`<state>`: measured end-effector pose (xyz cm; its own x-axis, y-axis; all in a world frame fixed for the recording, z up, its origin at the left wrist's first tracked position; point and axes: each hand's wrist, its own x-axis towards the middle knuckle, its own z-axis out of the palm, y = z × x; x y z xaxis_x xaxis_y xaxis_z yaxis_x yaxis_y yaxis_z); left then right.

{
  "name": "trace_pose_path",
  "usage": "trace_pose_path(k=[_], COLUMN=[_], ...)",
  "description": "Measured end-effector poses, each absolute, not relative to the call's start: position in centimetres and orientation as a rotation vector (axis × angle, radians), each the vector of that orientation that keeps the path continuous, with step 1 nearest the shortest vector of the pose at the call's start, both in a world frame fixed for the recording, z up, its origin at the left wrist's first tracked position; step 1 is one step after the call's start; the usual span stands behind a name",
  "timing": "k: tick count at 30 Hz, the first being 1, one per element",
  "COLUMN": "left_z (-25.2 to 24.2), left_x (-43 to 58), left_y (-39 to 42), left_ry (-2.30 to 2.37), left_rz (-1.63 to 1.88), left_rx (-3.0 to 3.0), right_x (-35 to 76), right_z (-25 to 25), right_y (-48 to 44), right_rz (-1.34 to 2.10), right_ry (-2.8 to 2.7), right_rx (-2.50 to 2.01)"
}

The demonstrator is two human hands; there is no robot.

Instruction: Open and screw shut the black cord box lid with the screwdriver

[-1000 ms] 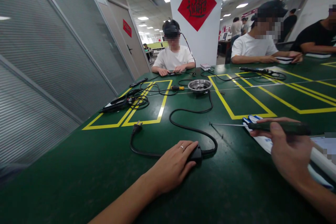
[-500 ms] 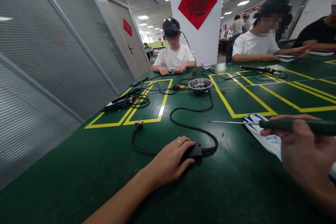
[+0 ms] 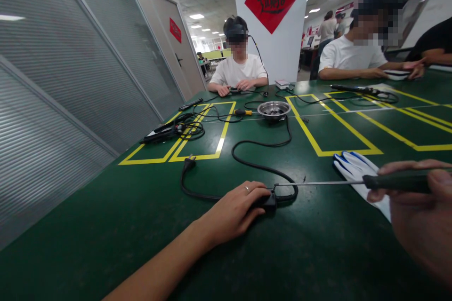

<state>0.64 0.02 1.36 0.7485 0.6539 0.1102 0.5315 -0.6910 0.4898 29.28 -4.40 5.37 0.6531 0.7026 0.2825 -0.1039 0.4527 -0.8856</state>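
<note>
My left hand [image 3: 238, 209], a ring on one finger, is wrapped over a small black box [image 3: 270, 201] set in a black power cord [image 3: 259, 168], pressing it to the table. The cord's two-pin plug [image 3: 189, 163] lies to the left. My right hand [image 3: 420, 216] grips a screwdriver by its dark green handle [image 3: 395, 182]. Its long thin shaft points left and lies nearly level, and a small dark piece, probably a screw, shows at the tip. That tip is at the box's upper right corner, beside my left fingertips; whether it touches cannot be told.
A white and blue glove [image 3: 367, 188] lies under the right hand's side. Farther back stand a metal bowl [image 3: 274, 111] with small dark parts and a yellow-black screwdriver [image 3: 243, 113]. Black cables [image 3: 192, 129] heap at the left. Co-workers sit across the green table [image 3: 141, 225].
My right hand has brought the screwdriver down, its tip now at the black box instead of above and right of it. My left hand keeps its hold. The view has shifted slightly.
</note>
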Motion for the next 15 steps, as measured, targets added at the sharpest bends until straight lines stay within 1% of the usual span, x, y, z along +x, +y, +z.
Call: trace_pose_path(k=[4,15], left_z=[1.3,1.4], left_x=[0.6,0.7], left_y=[0.0,-0.1], left_ry=[0.901,0.927], left_rz=[0.399,0.369], left_rx=[2.520,2.531], right_x=[29.7,29.4], right_z=[4.5,3.9], right_y=[-4.0,-4.0], right_rz=[0.534,0.556], right_ry=[-0.658,-0.761], right_rx=[-1.072,-1.041])
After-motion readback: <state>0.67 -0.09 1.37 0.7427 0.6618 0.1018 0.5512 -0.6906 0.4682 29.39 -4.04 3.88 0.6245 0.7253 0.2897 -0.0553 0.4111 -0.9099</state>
